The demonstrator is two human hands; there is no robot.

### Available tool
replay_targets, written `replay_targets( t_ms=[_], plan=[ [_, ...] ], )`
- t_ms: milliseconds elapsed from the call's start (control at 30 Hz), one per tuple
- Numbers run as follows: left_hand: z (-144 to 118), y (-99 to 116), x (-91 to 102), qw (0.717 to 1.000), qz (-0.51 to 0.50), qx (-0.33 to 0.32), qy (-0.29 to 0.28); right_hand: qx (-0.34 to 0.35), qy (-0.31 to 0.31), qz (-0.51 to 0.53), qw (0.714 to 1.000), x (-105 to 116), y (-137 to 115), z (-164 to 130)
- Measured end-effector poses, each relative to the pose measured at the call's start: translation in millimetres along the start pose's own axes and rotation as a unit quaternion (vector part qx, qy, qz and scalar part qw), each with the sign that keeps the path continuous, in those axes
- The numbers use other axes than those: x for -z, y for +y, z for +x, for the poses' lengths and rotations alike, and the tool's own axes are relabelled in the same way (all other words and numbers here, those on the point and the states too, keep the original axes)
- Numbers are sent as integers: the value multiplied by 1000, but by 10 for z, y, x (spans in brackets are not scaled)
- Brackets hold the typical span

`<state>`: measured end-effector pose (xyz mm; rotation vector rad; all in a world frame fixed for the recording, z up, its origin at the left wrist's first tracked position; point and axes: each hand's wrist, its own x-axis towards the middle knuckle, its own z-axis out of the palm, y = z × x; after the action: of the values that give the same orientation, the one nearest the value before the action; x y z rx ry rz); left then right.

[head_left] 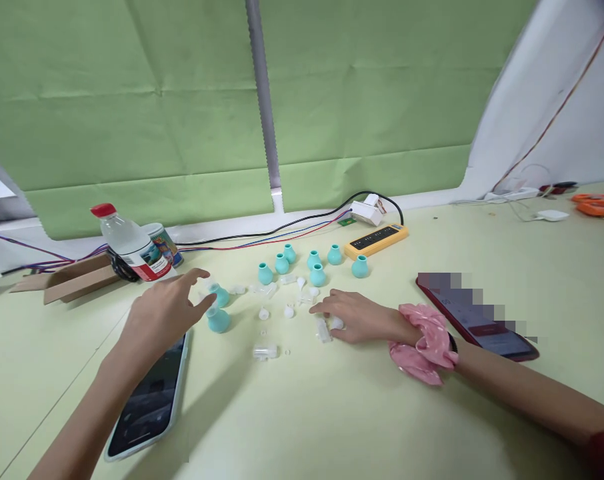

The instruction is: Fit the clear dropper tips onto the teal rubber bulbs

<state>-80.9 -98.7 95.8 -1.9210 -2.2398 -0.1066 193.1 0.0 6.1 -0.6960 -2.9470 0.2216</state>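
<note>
My left hand (pixel 165 303) hovers at the left with thumb and forefinger spread, holding nothing. Just beyond its fingertips stand two teal rubber bulbs, the nearer bulb (pixel 219 321) capped with a translucent piece and the farther bulb (pixel 221 295) partly behind the fingers. On the right, my right hand (pixel 357 316) reaches low over the table, fingers apart. A clear plastic tube (pixel 323 331) and a small white cap (pixel 337 323) lie by its thumb; whether it touches them I cannot tell. Between the hands lie a clear cylinder (pixel 265 351), a small ring (pixel 287 352) and white round parts (pixel 289 311).
Several teal bulbs (pixel 317 275) stand farther back, near a yellow power strip (pixel 377 240) and cables. A phone (pixel 149 393) lies beneath my left arm, another phone (pixel 475 317) at the right. A bottle (pixel 132 243), a can (pixel 163 243) and a cardboard box (pixel 85 279) stand back left.
</note>
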Motion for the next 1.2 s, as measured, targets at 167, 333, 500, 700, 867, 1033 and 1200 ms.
replay_targets(
  t_ms=[167, 333, 500, 700, 867, 1033, 1200],
  plan=[
    [-162, 343, -83, 990, 8, -76, 120, 6, 3, 6, 1000, 21, -91, -7],
    [-248, 693, -468, 960, -26, -271, -65, 14, 6, 9, 1000, -53, -134, 9],
    [-243, 790, -724, 949, -39, -291, -117, 14, 26, 18, 999, -107, -159, 30],
    [-207, 823, -842, 949, -71, -293, -90, 4, 50, 34, 998, -168, -230, 55],
    [-209, 849, -752, 940, -234, -234, -79, 18, 152, 107, 982, -372, -335, -3],
    [-245, 871, -716, 892, -400, -173, -118, 38, 237, 268, 933, -519, -456, -173],
    [-285, 918, -800, 844, -481, -169, -166, -25, 212, 405, 889, -522, -482, -211]
  ],
)
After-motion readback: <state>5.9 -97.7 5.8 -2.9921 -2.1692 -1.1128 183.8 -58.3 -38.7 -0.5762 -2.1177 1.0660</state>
